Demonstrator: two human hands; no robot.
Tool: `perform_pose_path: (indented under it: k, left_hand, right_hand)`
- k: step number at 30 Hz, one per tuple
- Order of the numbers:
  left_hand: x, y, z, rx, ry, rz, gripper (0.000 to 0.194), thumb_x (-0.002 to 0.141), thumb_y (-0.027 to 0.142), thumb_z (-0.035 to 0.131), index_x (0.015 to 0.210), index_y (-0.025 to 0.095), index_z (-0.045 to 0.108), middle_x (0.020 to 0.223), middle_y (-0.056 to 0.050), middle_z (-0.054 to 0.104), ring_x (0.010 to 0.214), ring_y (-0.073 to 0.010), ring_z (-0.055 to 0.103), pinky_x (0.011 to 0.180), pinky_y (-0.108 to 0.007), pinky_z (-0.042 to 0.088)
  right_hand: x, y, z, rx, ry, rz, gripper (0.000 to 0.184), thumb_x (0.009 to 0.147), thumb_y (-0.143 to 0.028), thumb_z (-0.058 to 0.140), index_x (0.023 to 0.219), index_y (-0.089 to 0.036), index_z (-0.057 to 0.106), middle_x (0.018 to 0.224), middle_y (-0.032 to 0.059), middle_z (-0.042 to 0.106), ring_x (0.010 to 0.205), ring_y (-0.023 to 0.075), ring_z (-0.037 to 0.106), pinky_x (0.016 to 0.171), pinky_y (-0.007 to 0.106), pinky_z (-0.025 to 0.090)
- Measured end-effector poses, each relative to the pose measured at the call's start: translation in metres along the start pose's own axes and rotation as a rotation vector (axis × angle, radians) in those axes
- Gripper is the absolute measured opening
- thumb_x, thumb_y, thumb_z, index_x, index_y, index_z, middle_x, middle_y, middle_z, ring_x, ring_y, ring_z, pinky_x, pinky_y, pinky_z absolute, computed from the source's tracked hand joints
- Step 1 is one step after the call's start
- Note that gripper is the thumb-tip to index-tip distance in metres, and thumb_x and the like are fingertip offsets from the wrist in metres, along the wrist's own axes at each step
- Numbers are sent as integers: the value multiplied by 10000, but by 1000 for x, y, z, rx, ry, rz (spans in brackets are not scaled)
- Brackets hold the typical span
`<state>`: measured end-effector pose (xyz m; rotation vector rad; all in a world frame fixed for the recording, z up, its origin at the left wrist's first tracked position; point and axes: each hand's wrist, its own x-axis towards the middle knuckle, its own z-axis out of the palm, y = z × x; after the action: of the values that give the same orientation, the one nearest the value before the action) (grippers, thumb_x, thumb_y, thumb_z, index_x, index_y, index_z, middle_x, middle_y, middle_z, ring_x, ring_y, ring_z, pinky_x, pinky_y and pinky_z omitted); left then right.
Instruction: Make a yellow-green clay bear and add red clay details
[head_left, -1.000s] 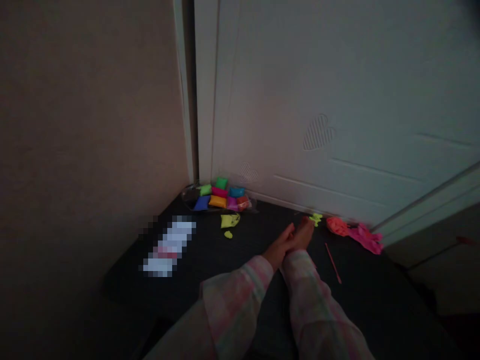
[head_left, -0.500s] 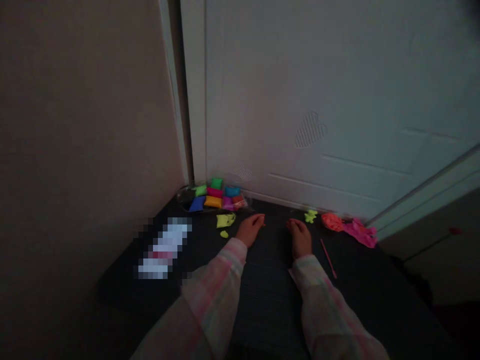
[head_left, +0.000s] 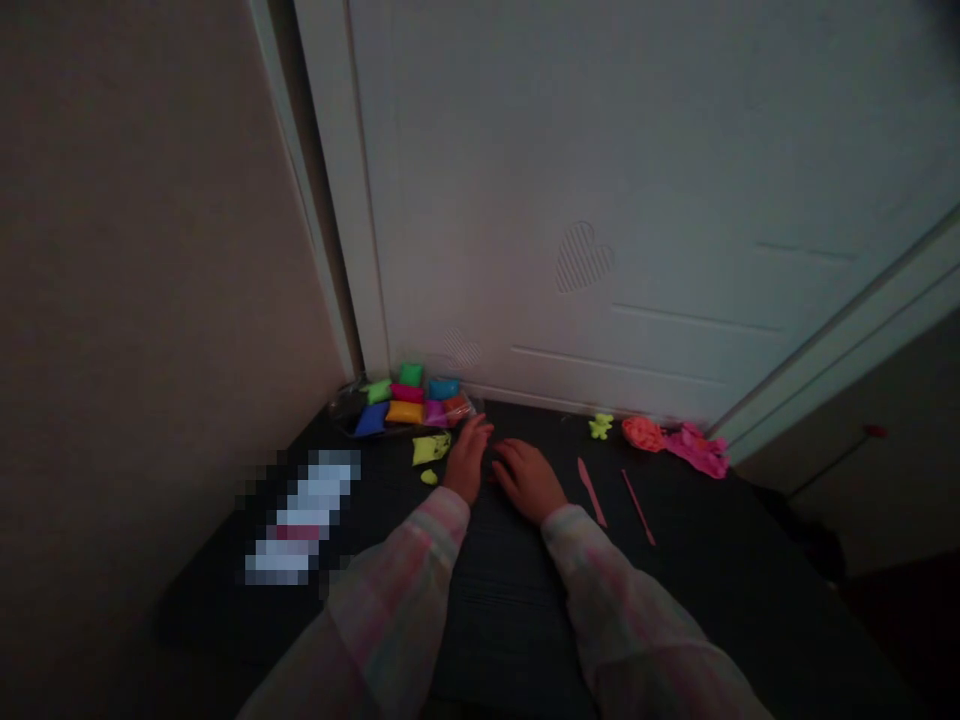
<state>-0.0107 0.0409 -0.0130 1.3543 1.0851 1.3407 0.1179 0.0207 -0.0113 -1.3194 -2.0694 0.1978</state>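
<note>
My left hand (head_left: pixel 466 460) lies on a black mat (head_left: pixel 510 600) with its fingers stretched forward, right beside a yellow clay lump (head_left: pixel 430 448) and a small yellow bit (head_left: pixel 428 477). My right hand (head_left: pixel 529 478) rests palm down next to it, fingers spread toward the left hand and holding nothing. A pink flat tool (head_left: pixel 591 490) lies just right of my right hand, and a thin pink stick (head_left: pixel 639 507) lies beyond it. Both arms wear pale checked sleeves.
A clear pack of several coloured clay packets (head_left: pixel 409 400) sits at the mat's far left corner by a white door (head_left: pixel 600 200). A yellow-green clay figure (head_left: pixel 600 426), an orange lump (head_left: pixel 643 433) and pink clay (head_left: pixel 697 448) lie along the door. A blurred sheet (head_left: pixel 300 515) lies left.
My hands came apart, then moved left and close together beside the yellow clay. A pink flat tool now lies on the mat right of my right hand. The view has shifted left.
</note>
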Motion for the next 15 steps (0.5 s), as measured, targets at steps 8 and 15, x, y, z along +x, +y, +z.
perform_pose_path:
  k: [8,15]
  left_hand:
    - [-2,1,3,23,41,23,337,793,348,356,1036,154,485,1071,-100,532,1009,-183,484,855,-320,378]
    - [-3,2,3,47,92,75,315,785,319,373,997,139,522,1058,-93,543,995,-174,483,879,-327,363]
  right_hand:
    - [-18,-21,-5,-227,-159,-10,261,785,-317,388,885,-188,592,800,89,570,750,198,525,636,303,418]
    - [-11,-22,-10,-206,-144,76,302,831,-308,337,965,-148,556,869,75,590,762,142,562,691,249,431]
